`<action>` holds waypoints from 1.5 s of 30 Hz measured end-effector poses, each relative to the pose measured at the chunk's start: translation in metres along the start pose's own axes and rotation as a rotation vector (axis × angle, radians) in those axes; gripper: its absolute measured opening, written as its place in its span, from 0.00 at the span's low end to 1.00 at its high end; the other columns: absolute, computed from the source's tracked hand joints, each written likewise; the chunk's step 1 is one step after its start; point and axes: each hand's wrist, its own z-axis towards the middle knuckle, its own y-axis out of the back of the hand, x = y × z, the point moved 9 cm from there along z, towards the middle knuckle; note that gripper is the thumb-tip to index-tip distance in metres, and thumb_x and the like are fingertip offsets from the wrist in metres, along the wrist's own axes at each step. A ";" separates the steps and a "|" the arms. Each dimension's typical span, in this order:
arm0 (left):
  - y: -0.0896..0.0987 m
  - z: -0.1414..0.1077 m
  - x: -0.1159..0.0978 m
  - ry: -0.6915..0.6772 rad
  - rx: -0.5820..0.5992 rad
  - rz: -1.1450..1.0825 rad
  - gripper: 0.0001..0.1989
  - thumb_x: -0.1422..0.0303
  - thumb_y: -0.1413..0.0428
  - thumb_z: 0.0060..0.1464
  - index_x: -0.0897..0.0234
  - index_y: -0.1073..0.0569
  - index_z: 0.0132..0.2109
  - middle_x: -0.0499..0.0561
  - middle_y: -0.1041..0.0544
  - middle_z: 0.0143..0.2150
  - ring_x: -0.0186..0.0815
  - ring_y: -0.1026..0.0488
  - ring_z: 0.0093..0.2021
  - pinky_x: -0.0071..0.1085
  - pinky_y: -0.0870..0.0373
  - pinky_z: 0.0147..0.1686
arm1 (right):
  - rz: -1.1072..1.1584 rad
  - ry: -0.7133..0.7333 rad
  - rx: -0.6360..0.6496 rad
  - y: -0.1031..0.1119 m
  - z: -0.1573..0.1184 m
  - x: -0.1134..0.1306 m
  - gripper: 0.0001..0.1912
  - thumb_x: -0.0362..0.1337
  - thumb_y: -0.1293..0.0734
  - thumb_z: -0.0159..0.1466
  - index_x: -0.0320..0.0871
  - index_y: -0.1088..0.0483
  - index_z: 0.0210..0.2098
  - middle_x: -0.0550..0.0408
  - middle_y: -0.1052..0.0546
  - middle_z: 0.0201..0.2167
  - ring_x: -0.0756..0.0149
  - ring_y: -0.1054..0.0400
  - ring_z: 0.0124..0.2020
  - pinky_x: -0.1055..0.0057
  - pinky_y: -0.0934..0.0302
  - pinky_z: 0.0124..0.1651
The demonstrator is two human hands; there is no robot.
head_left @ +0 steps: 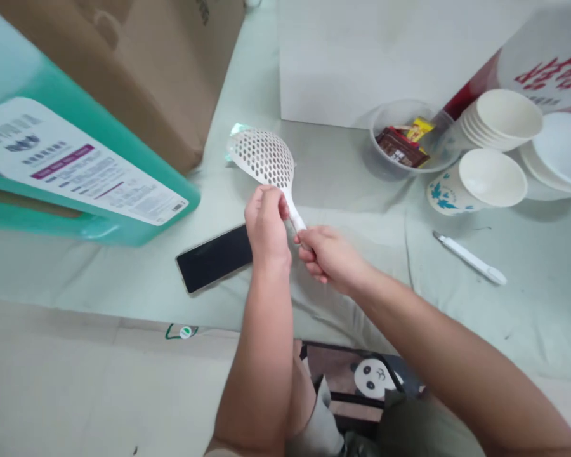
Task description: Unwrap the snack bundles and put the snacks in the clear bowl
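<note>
A white slotted strainer spoon is held above the table, its perforated bowl up and to the left. My right hand is closed around the lower end of its handle. My left hand is beside the upper handle, just below the bowl, with its fingers curled; what they pinch, if anything, is hidden. Under the bowl's left edge lies a small shiny greenish piece. A black phone lies on the table, its right end behind my left hand.
On the left stand a green jug and a cardboard box. To the right are a bowl of snacks, paper cups, stacked bowls and a white-handled tool. A white box stands behind the table.
</note>
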 end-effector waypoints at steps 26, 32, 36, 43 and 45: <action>-0.059 -0.022 0.047 0.225 0.126 0.033 0.08 0.65 0.39 0.61 0.60 0.29 0.34 0.45 0.24 0.27 0.30 0.25 0.28 0.25 0.32 0.31 | -0.566 0.648 -0.346 0.095 -0.015 0.037 0.17 0.47 0.38 0.70 0.42 0.27 0.32 0.53 0.20 0.27 0.67 0.26 0.28 0.70 0.34 0.34; -0.021 -0.008 0.024 0.123 -0.165 -0.201 0.06 0.71 0.50 0.65 0.60 0.30 0.47 0.54 0.20 0.58 0.33 0.22 0.60 0.26 0.27 0.54 | -0.905 1.068 -0.343 0.024 0.056 0.107 0.15 0.34 0.40 0.68 0.44 0.30 0.52 0.46 0.22 0.53 0.57 0.26 0.53 0.57 0.30 0.58; -0.004 -0.005 0.016 0.174 -0.216 -0.228 0.16 0.66 0.55 0.66 0.60 0.30 0.56 0.55 0.31 0.72 0.37 0.37 0.75 0.32 0.36 0.68 | -1.146 0.949 -0.401 -0.005 0.110 0.121 0.25 0.38 0.33 0.66 0.41 0.36 0.61 0.41 0.27 0.54 0.45 0.31 0.60 0.46 0.34 0.62; 0.008 0.001 0.028 0.214 -0.165 -0.131 0.12 0.63 0.53 0.66 0.54 0.29 0.52 0.48 0.27 0.67 0.36 0.34 0.73 0.31 0.32 0.64 | -1.234 0.769 -0.473 -0.012 0.112 0.131 0.31 0.36 0.30 0.62 0.39 0.39 0.63 0.40 0.25 0.52 0.40 0.30 0.58 0.42 0.37 0.62; 0.010 0.001 0.030 0.207 -0.185 -0.086 0.09 0.63 0.49 0.65 0.54 0.29 0.50 0.48 0.23 0.60 0.36 0.31 0.69 0.30 0.30 0.60 | -1.154 0.794 -0.513 -0.004 0.086 0.130 0.32 0.34 0.31 0.61 0.39 0.39 0.63 0.40 0.25 0.54 0.42 0.29 0.57 0.47 0.36 0.62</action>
